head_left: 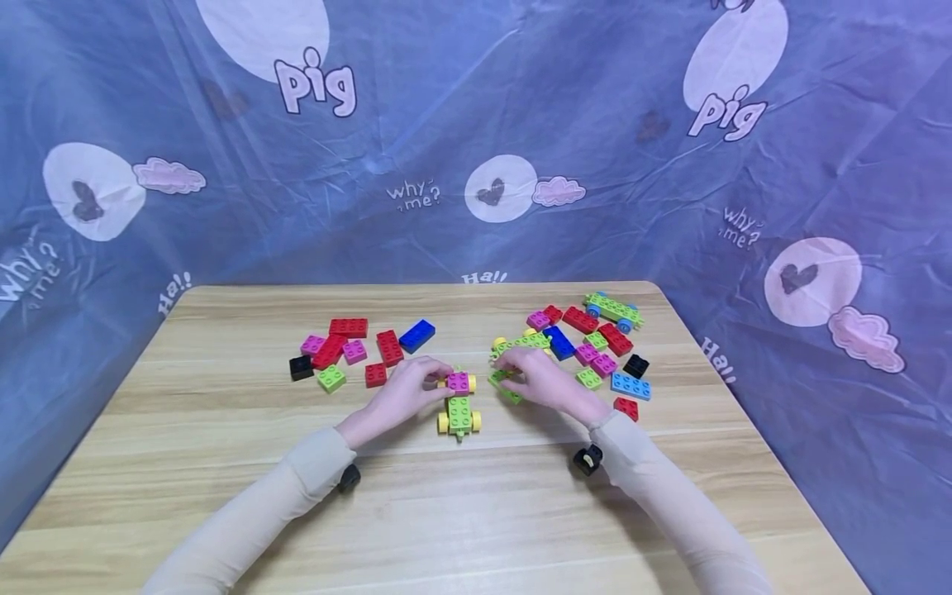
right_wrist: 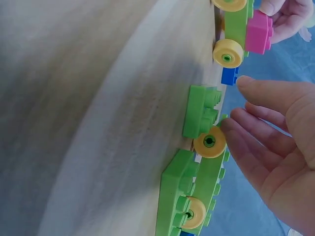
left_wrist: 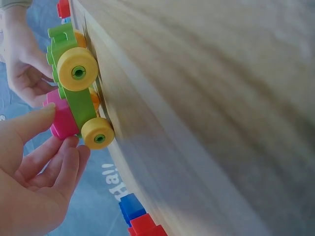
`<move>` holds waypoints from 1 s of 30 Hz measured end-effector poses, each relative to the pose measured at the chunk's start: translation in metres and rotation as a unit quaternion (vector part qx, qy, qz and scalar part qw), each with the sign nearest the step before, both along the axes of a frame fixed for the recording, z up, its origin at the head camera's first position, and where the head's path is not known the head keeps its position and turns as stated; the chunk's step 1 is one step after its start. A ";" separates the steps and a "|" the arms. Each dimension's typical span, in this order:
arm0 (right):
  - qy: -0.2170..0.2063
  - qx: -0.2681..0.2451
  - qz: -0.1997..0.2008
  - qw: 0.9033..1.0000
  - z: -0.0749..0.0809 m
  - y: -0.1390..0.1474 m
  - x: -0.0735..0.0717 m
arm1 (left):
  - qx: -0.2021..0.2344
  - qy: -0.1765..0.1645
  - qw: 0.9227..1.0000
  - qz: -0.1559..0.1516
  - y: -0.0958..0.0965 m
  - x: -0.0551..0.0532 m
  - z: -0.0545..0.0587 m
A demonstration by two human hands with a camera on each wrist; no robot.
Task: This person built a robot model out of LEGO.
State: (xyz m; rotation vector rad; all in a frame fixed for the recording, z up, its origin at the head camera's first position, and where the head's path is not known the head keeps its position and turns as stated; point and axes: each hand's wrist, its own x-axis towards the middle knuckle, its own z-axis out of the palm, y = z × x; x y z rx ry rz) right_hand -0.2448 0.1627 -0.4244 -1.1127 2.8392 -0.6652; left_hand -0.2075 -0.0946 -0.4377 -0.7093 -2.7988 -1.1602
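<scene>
In front of me, a green toy car base with yellow wheels stands on the table. A pink brick sits on its far end. My left hand pinches that brick, thumb on one side and fingertips on the other, as the left wrist view shows. To the right, my right hand hovers with thumb and fingers apart and nothing between them. Its fingertips are close over a second green car base with yellow wheels. A small green brick and a longer green piece lie beside that base.
Left of the car lie loose red bricks, a blue brick, a black brick and a green brick. More bricks cluster on the right, with a light blue brick and a blue-wheeled green base. A patterned cloth hangs behind.
</scene>
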 end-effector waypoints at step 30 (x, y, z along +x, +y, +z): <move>0.034 0.036 0.062 0.997 -0.005 0.005 0.008 | -0.008 0.006 1.000 0.006 0.000 -0.001 -0.003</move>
